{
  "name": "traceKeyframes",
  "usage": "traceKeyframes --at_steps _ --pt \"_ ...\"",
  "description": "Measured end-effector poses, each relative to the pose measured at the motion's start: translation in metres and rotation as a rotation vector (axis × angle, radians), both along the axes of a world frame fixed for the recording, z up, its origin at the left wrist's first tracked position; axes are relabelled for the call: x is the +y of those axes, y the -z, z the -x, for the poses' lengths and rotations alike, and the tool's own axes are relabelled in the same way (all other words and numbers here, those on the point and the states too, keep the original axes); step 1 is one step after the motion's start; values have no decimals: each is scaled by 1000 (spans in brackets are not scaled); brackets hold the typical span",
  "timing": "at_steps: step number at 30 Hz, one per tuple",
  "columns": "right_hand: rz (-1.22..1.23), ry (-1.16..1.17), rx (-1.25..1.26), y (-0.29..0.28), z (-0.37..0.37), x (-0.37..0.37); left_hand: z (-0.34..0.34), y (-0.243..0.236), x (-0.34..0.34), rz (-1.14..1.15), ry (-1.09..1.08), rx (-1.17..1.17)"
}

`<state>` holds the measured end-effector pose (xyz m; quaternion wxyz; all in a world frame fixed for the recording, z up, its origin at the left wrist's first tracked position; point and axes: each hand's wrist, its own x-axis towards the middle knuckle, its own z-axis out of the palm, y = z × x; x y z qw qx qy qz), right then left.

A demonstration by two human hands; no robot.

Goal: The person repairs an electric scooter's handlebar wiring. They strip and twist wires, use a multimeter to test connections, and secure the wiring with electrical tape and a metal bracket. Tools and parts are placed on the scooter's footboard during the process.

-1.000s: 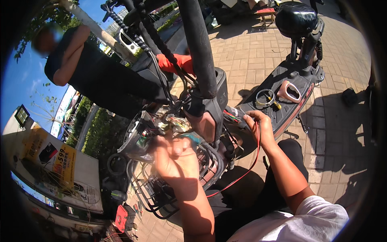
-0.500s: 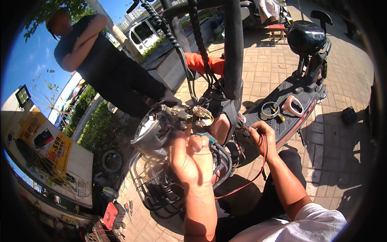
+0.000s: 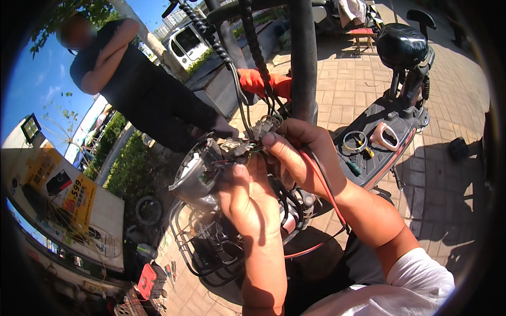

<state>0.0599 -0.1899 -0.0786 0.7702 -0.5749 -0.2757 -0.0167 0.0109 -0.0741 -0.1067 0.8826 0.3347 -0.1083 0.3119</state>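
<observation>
My left hand (image 3: pixel 247 203) is closed palm up under the scooter's open plastic headlamp housing (image 3: pixel 192 174) and the wiring bundle (image 3: pixel 240 147), gripping at the bundle; its fingertips are partly hidden. Beside it my right hand (image 3: pixel 298 158) pinches the pale connectors (image 3: pixel 263 126) among the wires. A red-and-black cable (image 3: pixel 316 258) hangs in a loop from the right hand. Thick cables (image 3: pixel 247 26) come down the steering column (image 3: pixel 304 63) to the bundle. A black wire basket (image 3: pixel 184 253) sits beneath both hands.
A person (image 3: pixel 121 89) stands with crossed arms at left. The scooter's footboard (image 3: pixel 371 163) bears a ring, pink trim and screwdrivers, below its seat (image 3: pixel 402 45). A red case (image 3: pixel 149 279) lies at lower left by a sign board (image 3: pixel 100 237). An orange cloth (image 3: pixel 253 81) hangs behind the column.
My right hand has moved left and up from the wires beside the column to the connector bundle, bringing the red-and-black cable along. My left hand stays under the housing.
</observation>
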Motion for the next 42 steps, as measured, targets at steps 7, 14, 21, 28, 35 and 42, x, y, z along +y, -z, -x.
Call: traceKeyframes --at_steps 7,14,21,28,35,42 --pt "-269 -53 221 -8 0 2 -6 11 7 76 6 -36" --pt "-250 -112 -24 14 14 -2 -5 2 -26 34 -118 25" --pt "207 80 -409 22 11 -24 -7 16 -31 -85 -292 19" --pt "437 471 -591 -4 12 -4 -10 18 -34 -7 -285 109" --pt "-65 179 85 16 18 2 -6 8 -28 118 -53 51" --pt "-88 167 23 41 19 2 -13 22 -25 150 -110 84"
